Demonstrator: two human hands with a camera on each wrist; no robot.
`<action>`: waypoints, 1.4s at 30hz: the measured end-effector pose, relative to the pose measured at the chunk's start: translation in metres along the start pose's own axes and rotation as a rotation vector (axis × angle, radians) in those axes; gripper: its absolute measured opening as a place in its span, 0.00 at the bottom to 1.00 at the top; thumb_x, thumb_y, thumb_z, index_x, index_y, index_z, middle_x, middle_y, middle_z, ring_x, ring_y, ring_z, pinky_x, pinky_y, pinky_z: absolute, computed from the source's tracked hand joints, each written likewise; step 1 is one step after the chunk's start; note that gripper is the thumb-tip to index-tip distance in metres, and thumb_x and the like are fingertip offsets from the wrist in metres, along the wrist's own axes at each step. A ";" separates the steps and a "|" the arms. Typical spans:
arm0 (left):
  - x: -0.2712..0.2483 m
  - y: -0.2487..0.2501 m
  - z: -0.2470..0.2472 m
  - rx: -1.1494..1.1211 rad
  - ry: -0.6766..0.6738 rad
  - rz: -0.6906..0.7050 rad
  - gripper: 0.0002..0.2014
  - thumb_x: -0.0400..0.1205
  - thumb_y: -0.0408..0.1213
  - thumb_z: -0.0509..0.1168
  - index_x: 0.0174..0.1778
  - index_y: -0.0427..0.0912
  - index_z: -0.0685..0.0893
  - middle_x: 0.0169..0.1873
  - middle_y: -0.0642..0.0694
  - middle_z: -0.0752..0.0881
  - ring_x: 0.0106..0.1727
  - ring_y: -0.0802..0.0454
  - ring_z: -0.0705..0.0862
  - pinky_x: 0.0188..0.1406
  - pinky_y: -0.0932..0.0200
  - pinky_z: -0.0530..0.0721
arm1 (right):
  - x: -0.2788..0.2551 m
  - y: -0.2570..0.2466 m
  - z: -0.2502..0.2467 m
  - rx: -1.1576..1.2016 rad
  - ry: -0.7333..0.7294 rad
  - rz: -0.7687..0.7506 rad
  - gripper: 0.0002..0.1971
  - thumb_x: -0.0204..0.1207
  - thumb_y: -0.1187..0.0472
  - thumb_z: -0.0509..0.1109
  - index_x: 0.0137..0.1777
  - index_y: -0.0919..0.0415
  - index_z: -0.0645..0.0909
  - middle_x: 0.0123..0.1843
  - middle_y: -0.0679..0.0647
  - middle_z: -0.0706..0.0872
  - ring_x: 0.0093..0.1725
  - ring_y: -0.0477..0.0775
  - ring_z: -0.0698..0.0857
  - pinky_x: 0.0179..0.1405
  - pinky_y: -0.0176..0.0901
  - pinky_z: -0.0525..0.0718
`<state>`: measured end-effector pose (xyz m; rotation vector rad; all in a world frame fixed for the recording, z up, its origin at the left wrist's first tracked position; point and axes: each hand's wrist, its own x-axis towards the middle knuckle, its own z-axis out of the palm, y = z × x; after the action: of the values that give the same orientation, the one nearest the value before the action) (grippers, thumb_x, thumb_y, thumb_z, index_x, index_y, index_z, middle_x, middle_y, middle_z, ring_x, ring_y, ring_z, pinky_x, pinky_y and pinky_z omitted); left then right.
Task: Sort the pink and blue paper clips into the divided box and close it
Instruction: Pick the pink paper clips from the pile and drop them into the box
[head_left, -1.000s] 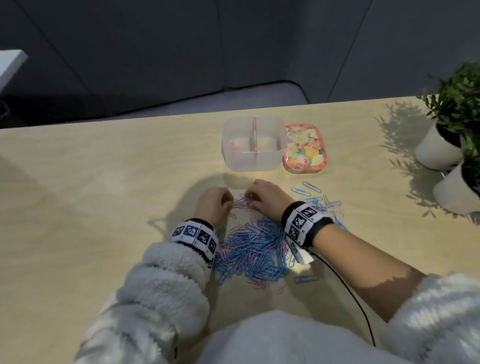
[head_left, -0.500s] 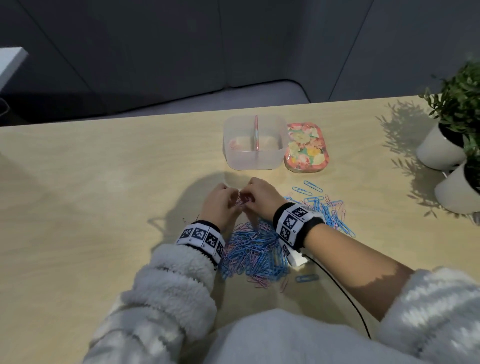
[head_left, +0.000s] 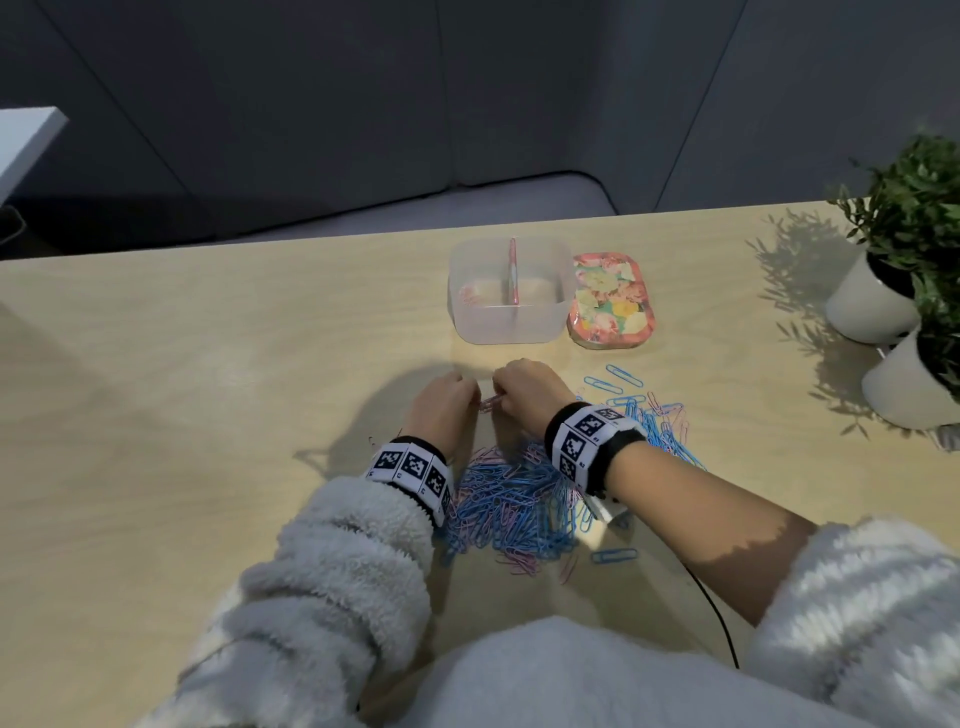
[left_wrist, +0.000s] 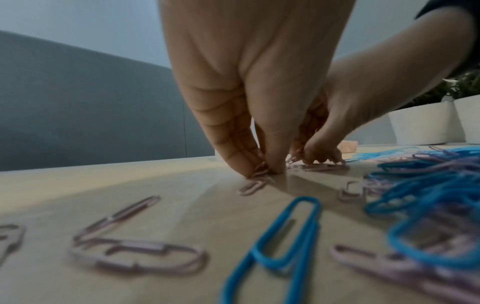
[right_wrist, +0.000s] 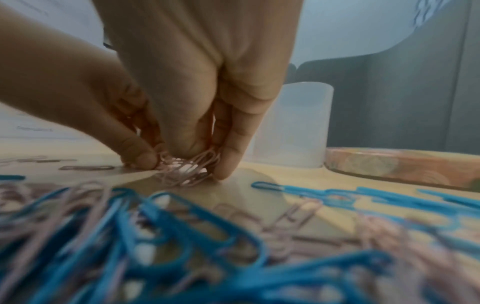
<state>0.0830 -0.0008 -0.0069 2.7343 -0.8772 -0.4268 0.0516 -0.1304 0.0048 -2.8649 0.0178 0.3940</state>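
Centre of head view: left hand (head_left: 441, 402) and right hand (head_left: 530, 387), each grip pinched on a cluster of pink clips (right_wrist: 187, 168) at the bench (head_left: 208, 415); long axes mixed. Open divided box (head_left: 511, 291) above, divider running toward frame top; no legible writing

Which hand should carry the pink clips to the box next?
Right, probably. The right hand pinches most of the pink clip bunch; the left hand pinches fewer. The box is just ahead.

One divided box (head_left: 511, 322), one lid (head_left: 610, 304), two potted plants (head_left: 878, 296), two hands (head_left: 488, 400).
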 end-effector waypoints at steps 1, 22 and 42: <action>0.000 0.000 0.000 0.006 0.001 -0.002 0.09 0.80 0.31 0.63 0.54 0.34 0.82 0.52 0.39 0.82 0.52 0.42 0.81 0.52 0.54 0.78 | 0.000 0.005 -0.003 0.052 0.007 0.016 0.08 0.76 0.67 0.64 0.50 0.67 0.83 0.53 0.65 0.86 0.55 0.66 0.83 0.52 0.51 0.79; 0.000 0.013 -0.001 0.340 -0.055 0.070 0.13 0.79 0.24 0.61 0.60 0.33 0.73 0.56 0.37 0.81 0.54 0.43 0.82 0.46 0.57 0.80 | 0.044 0.004 -0.090 0.534 0.407 0.178 0.15 0.77 0.71 0.57 0.54 0.66 0.86 0.57 0.62 0.87 0.59 0.61 0.83 0.64 0.48 0.80; 0.090 0.023 -0.088 0.161 0.235 0.091 0.08 0.79 0.25 0.55 0.36 0.35 0.77 0.41 0.31 0.84 0.45 0.33 0.82 0.38 0.48 0.73 | -0.036 0.058 -0.005 0.434 0.171 0.347 0.10 0.72 0.70 0.65 0.45 0.60 0.87 0.53 0.57 0.89 0.55 0.60 0.85 0.54 0.48 0.82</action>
<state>0.1713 -0.0610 0.0639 2.7976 -1.0050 -0.0154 0.0160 -0.1884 0.0054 -2.4493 0.5654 0.1764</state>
